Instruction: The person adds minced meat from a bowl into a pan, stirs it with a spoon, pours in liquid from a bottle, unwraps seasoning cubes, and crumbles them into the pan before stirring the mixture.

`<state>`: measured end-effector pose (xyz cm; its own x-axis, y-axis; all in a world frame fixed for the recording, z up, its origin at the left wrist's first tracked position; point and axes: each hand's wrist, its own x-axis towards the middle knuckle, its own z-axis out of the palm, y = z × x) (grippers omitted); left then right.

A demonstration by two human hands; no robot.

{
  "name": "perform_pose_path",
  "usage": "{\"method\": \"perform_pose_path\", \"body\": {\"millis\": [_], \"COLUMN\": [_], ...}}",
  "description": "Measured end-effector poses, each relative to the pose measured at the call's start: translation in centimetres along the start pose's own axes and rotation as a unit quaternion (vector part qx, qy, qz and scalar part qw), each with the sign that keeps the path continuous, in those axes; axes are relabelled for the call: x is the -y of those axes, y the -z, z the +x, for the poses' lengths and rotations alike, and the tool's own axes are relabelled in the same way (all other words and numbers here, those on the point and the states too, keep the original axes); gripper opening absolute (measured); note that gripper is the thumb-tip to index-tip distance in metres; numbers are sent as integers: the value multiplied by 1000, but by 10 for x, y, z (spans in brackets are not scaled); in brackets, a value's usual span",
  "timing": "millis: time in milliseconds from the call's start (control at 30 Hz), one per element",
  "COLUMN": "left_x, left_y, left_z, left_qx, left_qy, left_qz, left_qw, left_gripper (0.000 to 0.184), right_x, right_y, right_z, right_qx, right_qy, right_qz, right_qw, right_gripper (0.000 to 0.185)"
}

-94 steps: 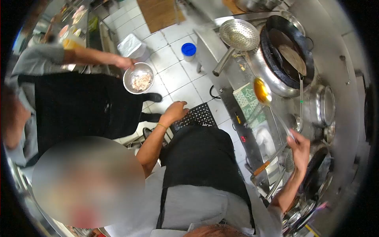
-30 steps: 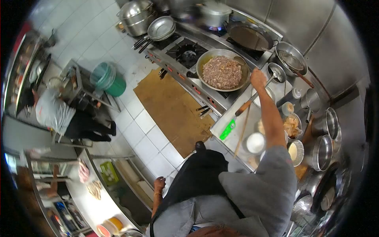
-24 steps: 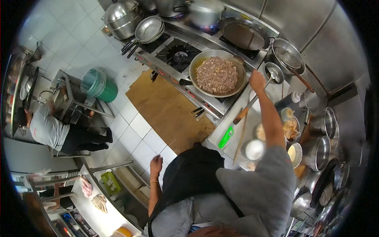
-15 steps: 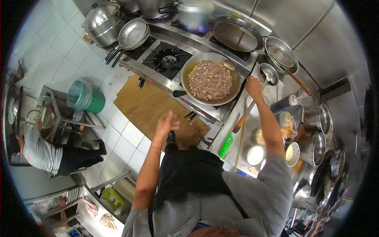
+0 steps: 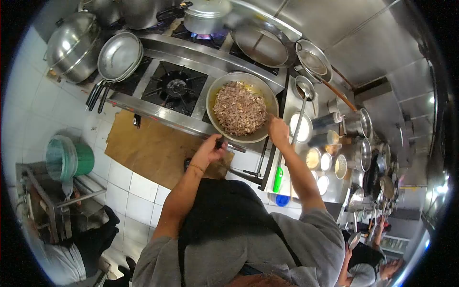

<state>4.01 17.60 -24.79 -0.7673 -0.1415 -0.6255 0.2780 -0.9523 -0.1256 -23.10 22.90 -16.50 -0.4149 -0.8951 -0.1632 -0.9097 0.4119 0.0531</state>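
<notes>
A wide metal pan [image 5: 215,125] heaped with brown minced food [image 5: 240,107] sits on the stove. My left hand [image 5: 209,152] is closed around the pan's short black handle [image 5: 219,142], at the near rim. At the right rim, my right hand [image 5: 279,132] is closed, its fingers pointing into the pan; what it grips is mostly hidden by the fingers. To its right, a long-handled ladle [image 5: 300,119] rests with its bowl in a small metal pot [image 5: 304,86]. A white bowl [image 5: 300,128] stands beside the ladle.
Stacked frying pans [image 5: 119,57] and a bare burner [image 5: 175,88] are left of the pan. Behind are a lidded pot [image 5: 206,16] over a flame and a dark wok [image 5: 260,45]. Sauce bottles [image 5: 330,120], small bowls and a green object [image 5: 278,179] are at right. People stand at lower left and lower right.
My left hand has moved from open air over the floor mat onto the pan handle. My right hand has moved left to the pan's rim. The spoon bowl seen in the pan no longer shows.
</notes>
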Motion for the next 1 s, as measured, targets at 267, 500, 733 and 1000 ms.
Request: {"method": "perform_pose_path", "body": {"millis": [267, 500, 733, 1000], "left_x": [4, 11, 9, 18], "left_y": [-4, -6, -5, -17], "left_z": [7, 7, 5, -2], "left_qx": [5, -10, 16, -36], "left_qy": [96, 57, 55, 17], "left_qz": [-48, 32, -30, -45], "left_qw": [994, 998, 998, 998], "left_gripper": [25, 27, 28, 29], "right_x": [21, 60, 1, -8], "right_y": [27, -32, 25, 12], "right_z": [-114, -57, -107, -109], "right_qx": [2, -6, -68, -42], "right_qy": [-41, -84, -70, 12], "right_qz": [-58, 73, 94, 26], "right_qw": [997, 994, 991, 999], "right_gripper": [49, 51, 33, 29]}}
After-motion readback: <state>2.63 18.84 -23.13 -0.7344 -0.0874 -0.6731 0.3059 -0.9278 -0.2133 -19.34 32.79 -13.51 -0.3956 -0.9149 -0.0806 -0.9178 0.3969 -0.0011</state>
